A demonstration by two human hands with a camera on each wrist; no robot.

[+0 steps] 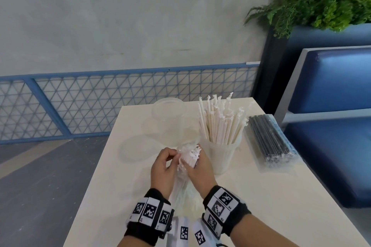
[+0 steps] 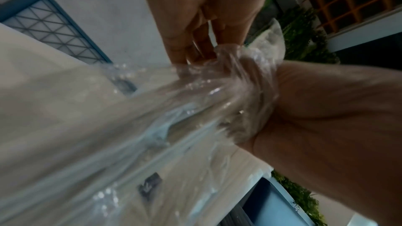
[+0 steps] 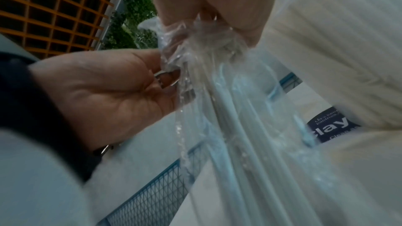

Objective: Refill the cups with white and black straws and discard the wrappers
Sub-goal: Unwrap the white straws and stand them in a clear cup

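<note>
Gripping: both hands hold one clear plastic wrapper of white paper straws [image 1: 185, 168] above the counter's near middle.
Left hand [image 1: 162, 168]: fingers and thumb pinch the crumpled wrapper film near its top.
Right hand [image 1: 200, 170]: curled round the bundle just below the frayed straw tips.
Filled cup: a translucent white plastic cup [image 1: 221, 156] stands just right of the hands, packed with upright white paper straws [image 1: 220, 120].
Black straws: a sealed clear pack of black straws [image 1: 270, 138] lies flat near the counter's right edge.
Clear containers: empty transparent plastic tubs [image 1: 168, 110] sit towards the far edge, left of the filled cup.
Surface: a smooth cream counter [image 1: 271, 206].
Room: a pale grey wall with a blue metal lattice railing [image 1: 100, 104] behind; dark grey floor [image 1: 40, 186] to the left; a blue padded bench seat [image 1: 337, 116] and a green fern planter [image 1: 321, 0] to the right.
</note>
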